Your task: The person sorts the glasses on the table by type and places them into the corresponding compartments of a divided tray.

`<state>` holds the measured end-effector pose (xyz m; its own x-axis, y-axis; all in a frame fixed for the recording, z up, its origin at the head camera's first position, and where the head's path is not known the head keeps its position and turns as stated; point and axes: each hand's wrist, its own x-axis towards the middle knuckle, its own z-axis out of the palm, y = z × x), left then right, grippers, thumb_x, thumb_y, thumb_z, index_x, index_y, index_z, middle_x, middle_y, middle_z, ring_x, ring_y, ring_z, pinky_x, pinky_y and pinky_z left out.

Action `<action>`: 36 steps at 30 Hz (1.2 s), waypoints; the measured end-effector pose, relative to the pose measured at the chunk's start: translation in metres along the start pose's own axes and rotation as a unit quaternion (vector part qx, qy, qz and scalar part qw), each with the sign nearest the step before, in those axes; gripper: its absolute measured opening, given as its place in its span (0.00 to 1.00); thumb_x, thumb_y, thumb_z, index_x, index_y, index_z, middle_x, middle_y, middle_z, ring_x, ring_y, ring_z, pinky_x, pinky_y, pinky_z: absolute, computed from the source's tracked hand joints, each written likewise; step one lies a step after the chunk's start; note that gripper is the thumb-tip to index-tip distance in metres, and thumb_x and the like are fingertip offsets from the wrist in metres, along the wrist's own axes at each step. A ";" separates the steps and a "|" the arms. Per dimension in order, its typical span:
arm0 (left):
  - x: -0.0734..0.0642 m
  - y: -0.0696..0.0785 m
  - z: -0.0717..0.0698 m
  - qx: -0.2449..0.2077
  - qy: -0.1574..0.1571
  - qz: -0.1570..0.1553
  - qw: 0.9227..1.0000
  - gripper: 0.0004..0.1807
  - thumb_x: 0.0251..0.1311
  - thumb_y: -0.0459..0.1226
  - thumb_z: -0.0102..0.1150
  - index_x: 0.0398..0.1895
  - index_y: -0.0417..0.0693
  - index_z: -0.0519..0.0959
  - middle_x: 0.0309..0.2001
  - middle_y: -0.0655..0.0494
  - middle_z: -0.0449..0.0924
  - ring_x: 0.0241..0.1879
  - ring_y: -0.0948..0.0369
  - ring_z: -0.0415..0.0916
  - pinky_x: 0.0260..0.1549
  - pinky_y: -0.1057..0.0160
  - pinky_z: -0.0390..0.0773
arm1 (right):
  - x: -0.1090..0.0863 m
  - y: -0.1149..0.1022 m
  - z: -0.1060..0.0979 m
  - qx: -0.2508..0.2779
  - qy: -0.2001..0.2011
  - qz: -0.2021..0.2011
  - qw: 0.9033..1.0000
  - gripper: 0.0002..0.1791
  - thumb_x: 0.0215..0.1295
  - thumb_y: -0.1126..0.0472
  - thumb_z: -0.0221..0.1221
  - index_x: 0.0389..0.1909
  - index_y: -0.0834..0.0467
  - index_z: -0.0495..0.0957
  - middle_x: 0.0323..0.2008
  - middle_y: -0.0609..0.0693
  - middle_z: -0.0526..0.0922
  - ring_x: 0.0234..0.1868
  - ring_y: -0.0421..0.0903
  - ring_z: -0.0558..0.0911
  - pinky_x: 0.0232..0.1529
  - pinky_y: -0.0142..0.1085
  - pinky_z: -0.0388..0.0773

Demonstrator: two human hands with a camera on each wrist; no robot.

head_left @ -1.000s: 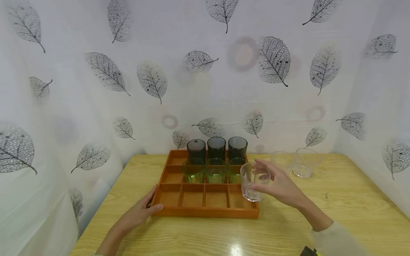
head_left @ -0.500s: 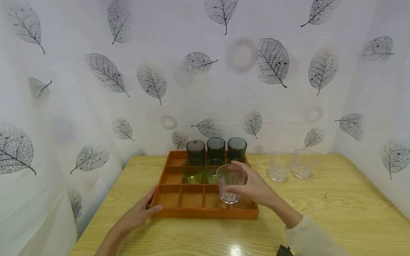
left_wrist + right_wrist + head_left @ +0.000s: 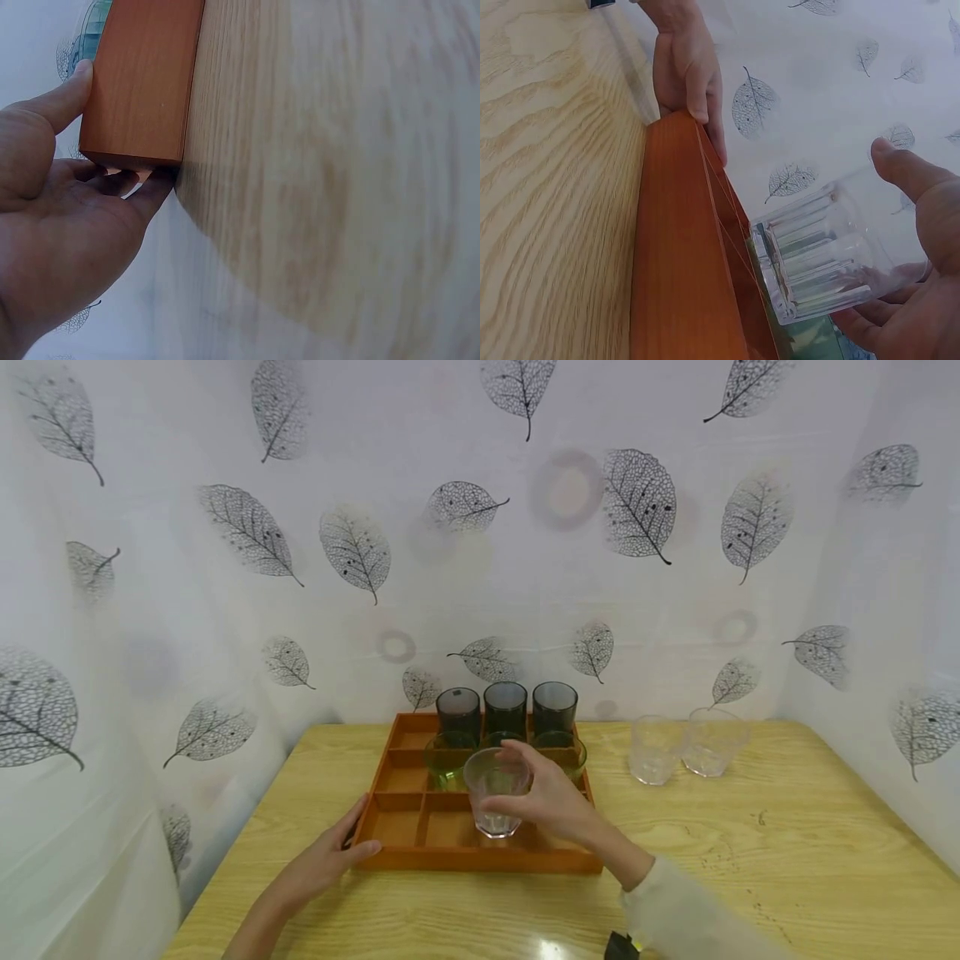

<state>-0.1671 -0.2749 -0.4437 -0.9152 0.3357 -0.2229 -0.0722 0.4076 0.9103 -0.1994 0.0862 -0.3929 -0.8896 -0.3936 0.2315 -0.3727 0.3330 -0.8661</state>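
A clear faceted drinking glass (image 3: 483, 806) is in my right hand (image 3: 551, 802), thumb on the near side and fingers around the far side. It hangs upright over the front row of a brown wooden divided tray (image 3: 480, 860). In the right wrist view the base of the glass (image 3: 810, 259) is close to the tray's top edge. My left hand (image 3: 318, 868) holds the tray's front left corner, thumb at the front rim and fingers against the left side. Three dark grey glasses (image 3: 506, 706) stand in the back row, with green glasses (image 3: 446, 768) in front, partly hidden by my right hand.
Two more clear glasses, one nearer (image 3: 654, 760) and one farther right (image 3: 712, 747), stand on the wooden table (image 3: 787, 843) to the right of the tray. Behind the table hangs a white curtain (image 3: 480, 585) with a leaf print.
My right hand has carried the clear glass leftward, from the tray's right edge to above the middle of its front row. My left hand has stayed at the corner.
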 end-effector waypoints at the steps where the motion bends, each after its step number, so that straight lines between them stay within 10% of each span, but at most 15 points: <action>1: 0.000 0.000 0.000 0.002 0.000 -0.001 1.000 0.47 0.79 0.46 0.53 0.85 0.47 0.33 0.83 0.43 0.27 0.79 0.39 0.30 0.73 0.33 0.42 | 0.002 -0.001 0.003 0.001 -0.001 -0.002 1.000 0.50 0.57 0.49 0.77 0.76 0.61 0.65 0.64 0.54 0.78 0.62 0.54 0.78 0.60 0.52 0.78; 36: -0.003 0.000 0.001 -0.001 0.005 0.010 1.000 0.47 0.79 0.45 0.53 0.85 0.46 0.33 0.83 0.43 0.28 0.79 0.39 0.33 0.74 0.34 0.44 | 0.017 -0.003 0.062 0.011 -0.031 -0.014 0.999 0.53 0.56 0.51 0.78 0.76 0.68 0.61 0.68 0.64 0.73 0.65 0.58 0.77 0.64 0.56 0.75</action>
<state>-0.1644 -0.2749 -0.4430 -0.9204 0.3350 -0.2016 -0.0549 0.3999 0.9149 -0.1976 0.0257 -0.4140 -0.8609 -0.4548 0.2279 -0.3901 0.3027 -0.8696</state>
